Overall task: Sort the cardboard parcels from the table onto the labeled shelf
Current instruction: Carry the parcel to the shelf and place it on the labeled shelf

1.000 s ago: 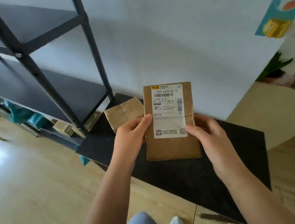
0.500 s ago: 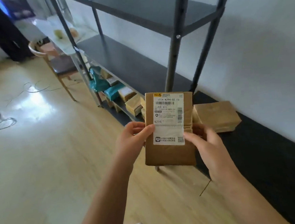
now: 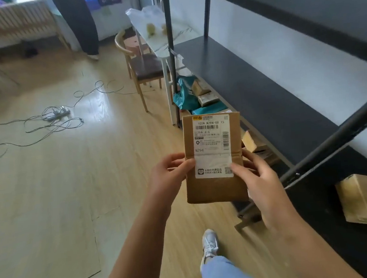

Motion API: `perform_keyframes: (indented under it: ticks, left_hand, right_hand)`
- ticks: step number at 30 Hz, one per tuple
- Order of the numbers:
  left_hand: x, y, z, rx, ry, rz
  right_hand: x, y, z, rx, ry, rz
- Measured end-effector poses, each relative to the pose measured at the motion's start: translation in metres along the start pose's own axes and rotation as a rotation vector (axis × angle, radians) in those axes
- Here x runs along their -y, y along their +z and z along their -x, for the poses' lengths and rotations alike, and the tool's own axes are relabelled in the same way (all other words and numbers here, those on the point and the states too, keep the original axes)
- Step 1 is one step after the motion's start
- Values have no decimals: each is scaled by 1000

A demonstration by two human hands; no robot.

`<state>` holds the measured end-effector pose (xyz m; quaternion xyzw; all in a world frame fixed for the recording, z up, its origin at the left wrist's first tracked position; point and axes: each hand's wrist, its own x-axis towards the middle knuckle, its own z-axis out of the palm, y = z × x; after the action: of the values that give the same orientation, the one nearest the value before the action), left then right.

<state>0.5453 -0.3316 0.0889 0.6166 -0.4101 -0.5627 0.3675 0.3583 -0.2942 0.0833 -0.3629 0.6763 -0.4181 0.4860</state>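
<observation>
- Fingers of the left hand (image 3: 170,179) pinch the left edge of a flat cardboard parcel (image 3: 213,158), thumb lying on its front face beside the white shipping label (image 3: 212,146).
- Right hand (image 3: 261,185) grips the opposite edge, thumb pressed on the label's lower right corner, the other fingers wrapped behind the cardboard.
- Held upright in the air between both hands, the parcel faces the camera; its label reads "102A N294-00 15".
- Below, a white sneaker (image 3: 209,244) and a blue trouser leg stand on the wooden floor (image 3: 72,191).
- At the right edge, another brown parcel (image 3: 365,201) lies on a black table (image 3: 340,247).
- Black metal shelf (image 3: 250,85) runs along the white wall; its middle board is bare.
- Lowest shelf level holds several small cardboard boxes (image 3: 254,143) and teal plastic mailers (image 3: 185,94), crowded together.
- Farther off stand a wooden chair (image 3: 141,65) and a white side table (image 3: 161,39) with a clear plastic bag on it.
</observation>
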Motion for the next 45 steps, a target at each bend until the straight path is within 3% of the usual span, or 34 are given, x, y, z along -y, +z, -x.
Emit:
perform_keyframes:
  ticks: [11, 21, 33, 45]
  left_hand:
    - [-70, -27, -177, -73, -7, -77]
    - [-104, -85, -305, -99, -18, -3]
    - [-178, -146, -517, 71, -65, -91]
    - [-230, -94, -653, 242, -74, -171]
  right_hand:
    - [77, 75, -188, 77, 17, 9]
    - [132, 167, -308, 155, 33, 22]
    - [198, 264, -447, -67, 33, -1]
    - [232, 250, -555, -271, 120, -9]
